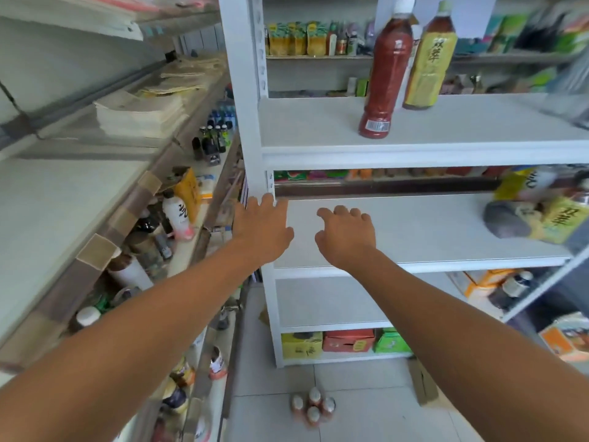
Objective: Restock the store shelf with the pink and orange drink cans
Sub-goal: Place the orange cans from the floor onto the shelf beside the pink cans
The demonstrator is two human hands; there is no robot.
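Nearest, low on the tiled floor (pixel 366 409) in front of the rack, four small pink and orange drink cans (pixel 314 406) stand in a tight cluster, touching one another; blur keeps their labels unreadable. Above them both bare arms stretch forward. The left hand (pixel 261 224) has its fingers fairly straight, tips at the rack's white upright post (pixel 242 90), and holds nothing. The right hand (pixel 345 232) hovers just beside it with fingers loosely bent, also holding nothing. Under both lies the middle shelf (pixel 430 231), bare on its left half, with blurred yellow packs (pixel 561 218) at its right end. One level up stand a red bottle (pixel 384 74) and, behind it, a yellow-green bottle (pixel 428 59). Since no can is on the rack or in hand, this looks like the start of a round: the spot is being sized up. The next move likely calls for bending down to the floor cluster, gripping a can in each hand, and setting them upright on the bare left part of the shelf.
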